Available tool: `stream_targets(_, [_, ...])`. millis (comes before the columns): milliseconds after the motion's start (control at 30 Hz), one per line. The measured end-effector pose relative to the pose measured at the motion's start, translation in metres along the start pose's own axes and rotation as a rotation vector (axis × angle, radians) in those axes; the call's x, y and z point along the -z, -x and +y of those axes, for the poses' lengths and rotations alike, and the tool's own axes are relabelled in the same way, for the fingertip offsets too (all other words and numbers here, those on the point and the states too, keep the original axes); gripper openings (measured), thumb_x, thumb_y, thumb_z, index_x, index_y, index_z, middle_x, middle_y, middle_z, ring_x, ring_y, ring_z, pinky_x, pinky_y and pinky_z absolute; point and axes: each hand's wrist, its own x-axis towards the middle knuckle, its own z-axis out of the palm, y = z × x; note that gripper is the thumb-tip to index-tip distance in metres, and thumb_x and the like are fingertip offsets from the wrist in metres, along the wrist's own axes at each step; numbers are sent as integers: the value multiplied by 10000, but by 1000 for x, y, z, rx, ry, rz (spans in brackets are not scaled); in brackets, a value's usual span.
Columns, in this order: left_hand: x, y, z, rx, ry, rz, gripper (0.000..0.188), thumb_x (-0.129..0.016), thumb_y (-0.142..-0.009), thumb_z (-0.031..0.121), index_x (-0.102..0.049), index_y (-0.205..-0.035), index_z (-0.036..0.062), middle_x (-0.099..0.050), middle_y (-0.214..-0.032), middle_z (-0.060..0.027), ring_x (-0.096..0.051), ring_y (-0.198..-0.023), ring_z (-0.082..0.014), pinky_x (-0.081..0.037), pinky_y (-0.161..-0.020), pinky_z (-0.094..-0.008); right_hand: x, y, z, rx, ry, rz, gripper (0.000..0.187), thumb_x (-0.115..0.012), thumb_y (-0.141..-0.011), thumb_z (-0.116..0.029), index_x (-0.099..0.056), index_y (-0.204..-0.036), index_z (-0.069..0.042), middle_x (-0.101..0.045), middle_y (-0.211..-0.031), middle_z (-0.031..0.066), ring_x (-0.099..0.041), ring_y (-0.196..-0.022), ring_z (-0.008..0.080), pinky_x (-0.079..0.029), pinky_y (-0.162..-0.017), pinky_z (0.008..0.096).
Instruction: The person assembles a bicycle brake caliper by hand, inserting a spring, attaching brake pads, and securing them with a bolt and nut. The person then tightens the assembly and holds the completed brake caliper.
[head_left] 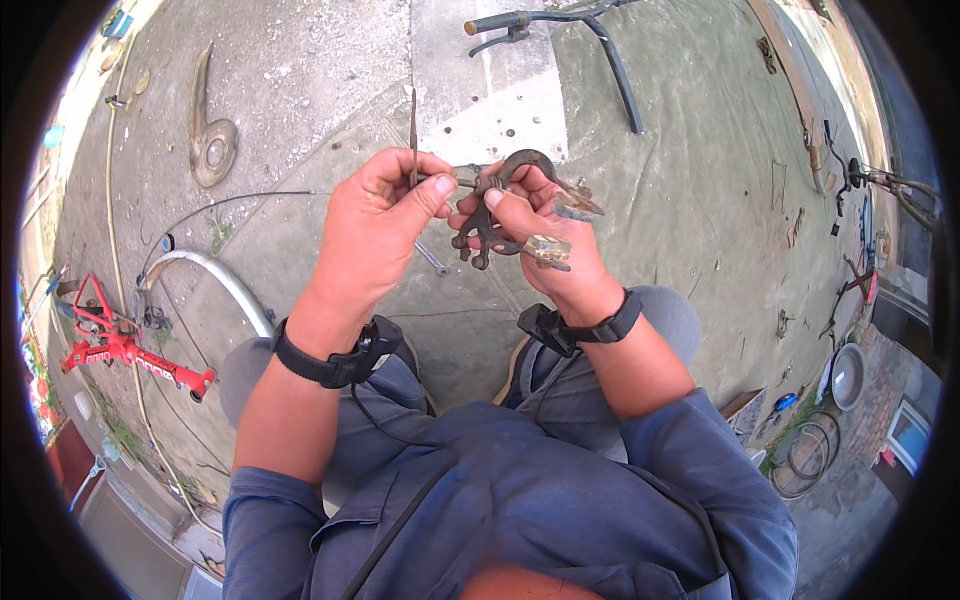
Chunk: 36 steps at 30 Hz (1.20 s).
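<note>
My right hand (562, 240) is closed around a rusty bicycle brake caliper (527, 162), whose curved arms end in worn pads. My left hand (385, 215) pinches a thin rusty metal piece (414, 125) that points up past the fingertips. Between the two hands runs a thin bolt (463, 182), its right end at the caliper's middle and its left end at my left fingertips. How the thin piece and the bolt meet is hidden by my fingers. On the ground below my left hand lies a wrench (433, 260).
At the far side lies a bicycle handlebar (560, 16) with a brake lever. A red bicycle frame (125, 350) and a pale curved mudguard (215, 268) lie at the left. Small nuts (510, 132) dot the white patch ahead. Coiled tubing (805, 455) rests at the right.
</note>
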Motion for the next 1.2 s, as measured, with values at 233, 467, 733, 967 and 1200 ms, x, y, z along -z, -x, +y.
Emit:
stream_targets(233, [1,-4,-10,57,-43,85,190,-636,-959,161,-642,-1095,29,-650,-946,-29,-574,-798,-88,-426,-666,-220,-1,-4,-1,1,64,103,182,-582,-967,-124,-553,-1127,-42,-688,-969,106,-699,-895,213,-577,-710,312])
stream_targets(467, [7,4,-6,104,-6,74,298,-509,-975,118,-610,-1230,1,-642,-1023,-68,-567,-875,-107,-430,-716,-245,1,-4,-10,23,134,156,101,-578,-966,-106,-538,-1040,-49,-684,-956,104,-692,-885,192,-576,-696,301])
stream_targets(733, [-6,17,-6,-22,-184,29,227,-572,-966,57,-616,-1182,6,-665,-1018,-64,-639,-873,-122,-471,-692,-240,-5,-5,-12,21,78,209,167,-627,-913,-75,-564,-1047,2,-666,-875,82,-668,-812,155,-551,-664,291])
stream_targets(967, [-17,12,-6,113,-115,-26,172,-618,-957,86,-630,-1113,14,-686,-973,-41,-640,-796,-98,-466,-627,-218,-4,-3,-10,19,168,137,184,-615,-949,-72,-582,-1116,-3,-668,-974,60,-645,-855,113,-562,-690,259])
stream_targets(1200, [-20,8,-10,107,-158,55,140,-613,-969,124,-646,-1040,8,-673,-817,-33,-644,-706,-70,-472,-547,-217,-6,-4,-7,28,148,137,241,-645,-947,-87,-581,-1162,2,-659,-1022,53,-636,-904,117,-567,-714,262])
